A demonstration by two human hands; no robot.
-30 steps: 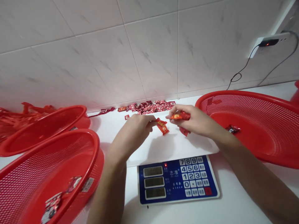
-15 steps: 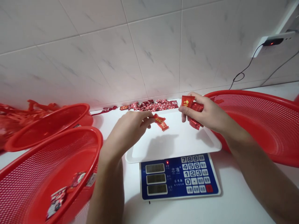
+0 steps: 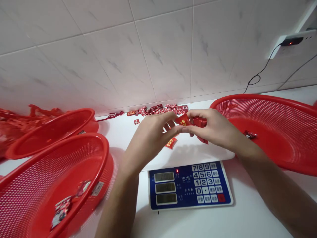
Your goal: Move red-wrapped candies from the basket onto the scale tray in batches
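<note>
**Two bare hands meeting above a white rectangular plastic tray [image 3: 210, 152], which rests on a blue-faced digital scale [image 3: 190, 186].** The right hand [image 3: 214, 127] is clenched around a bunch of crumpled red wrapped packets [image 3: 201, 123], with one end hanging below the fingers. A small red-and-gold wrapped packet [image 3: 182, 120] projects from this bunch into the space between the hands. The left hand [image 3: 151, 137] reaches across to it, its fingertips [image 3: 179, 129] against the lower edge; whether this grip is closed on the packet cannot be told. A single red packet [image 3: 170, 143] lies on the tray just below the hands.

Beyond the tray, a long heap of red wrapped packets [image 3: 160, 111] lines the foot of a white tiled wall [image 3: 99, 59] on a white tabletop [image 3: 247, 218]. To the right stands a wide red perforated plastic basket [image 3: 247, 98], holding one wrapped packet [image 3: 249, 134]. To the left are two similar red baskets — the nearer [image 3: 74, 138] holds a few wrapped packets [image 3: 60, 211], and the farther [image 3: 56, 129] sits beside a tangle of red strips [image 3: 15, 122].
</note>
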